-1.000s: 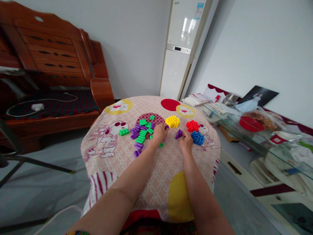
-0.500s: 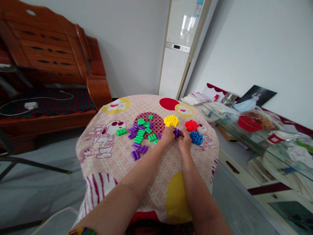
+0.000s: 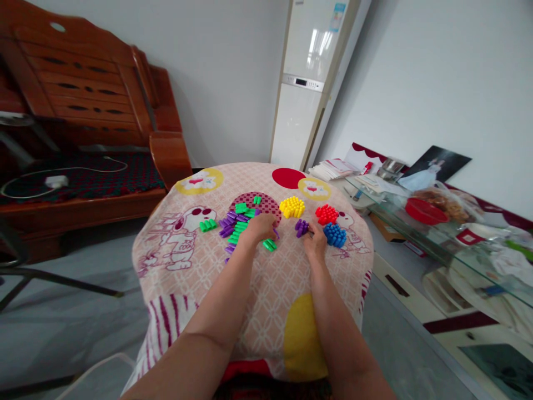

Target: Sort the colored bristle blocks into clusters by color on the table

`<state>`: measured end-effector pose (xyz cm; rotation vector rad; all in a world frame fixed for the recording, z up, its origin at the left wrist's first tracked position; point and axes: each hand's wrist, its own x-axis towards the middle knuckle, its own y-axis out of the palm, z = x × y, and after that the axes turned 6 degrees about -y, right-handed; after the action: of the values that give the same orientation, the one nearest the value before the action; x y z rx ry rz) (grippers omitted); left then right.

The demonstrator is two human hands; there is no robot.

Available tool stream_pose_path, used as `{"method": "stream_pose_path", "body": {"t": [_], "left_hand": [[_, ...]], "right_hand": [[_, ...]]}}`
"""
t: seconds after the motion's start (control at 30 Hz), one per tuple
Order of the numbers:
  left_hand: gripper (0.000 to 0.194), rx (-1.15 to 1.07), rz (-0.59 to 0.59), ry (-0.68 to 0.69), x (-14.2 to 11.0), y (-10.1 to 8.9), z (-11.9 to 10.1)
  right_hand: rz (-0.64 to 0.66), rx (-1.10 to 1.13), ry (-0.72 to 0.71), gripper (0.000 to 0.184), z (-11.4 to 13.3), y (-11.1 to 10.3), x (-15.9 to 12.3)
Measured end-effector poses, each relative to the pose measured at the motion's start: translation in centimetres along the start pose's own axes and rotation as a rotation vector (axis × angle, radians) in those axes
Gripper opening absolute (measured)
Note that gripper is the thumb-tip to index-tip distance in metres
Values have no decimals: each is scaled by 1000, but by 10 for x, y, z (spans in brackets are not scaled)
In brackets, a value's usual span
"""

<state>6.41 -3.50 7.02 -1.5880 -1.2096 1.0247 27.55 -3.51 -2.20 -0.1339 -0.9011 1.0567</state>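
Note:
My left hand lies palm down over a scatter of loose green and purple plastic pieces on the cloth-covered table; its fingers curl over some pieces, and what they hold is hidden. My right hand rests just below a small purple cluster, fingertips pinched at its edge. Beyond stand a yellow cluster, a red cluster and a blue cluster. A green pair lies next to my left hand.
A wooden bench with a white charger and cable stands at the left. A tall white air conditioner fills the corner. At the right, a glass-topped low cabinet carries papers, a red bowl and a framed photo.
My left hand left the purple cluster and moved left, back onto the loose green and purple pieces. My right hand stayed by the purple cluster.

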Motion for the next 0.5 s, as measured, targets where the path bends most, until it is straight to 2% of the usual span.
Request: {"method": "stream_pose_path", "body": {"t": [0.07,0.2,0.3,0.4,0.5], "left_hand": [[37,27,23,7,-4,2,-3],[31,29,-92,-37,-6,10,-14],[27,-116,-154,-33,-1,15,-21],[27,-320,-145,6,5,20,-29],[27,-402,-146,13,10,28,-40]], "right_hand": [[13,-14,11,40,0,0,0],[29,-19,20,41,1,-1,0],[27,-8,11,43,0,-1,0],[36,-1,6,44,-1,-2,0],[39,-12,12,45,0,-3,0]]}}
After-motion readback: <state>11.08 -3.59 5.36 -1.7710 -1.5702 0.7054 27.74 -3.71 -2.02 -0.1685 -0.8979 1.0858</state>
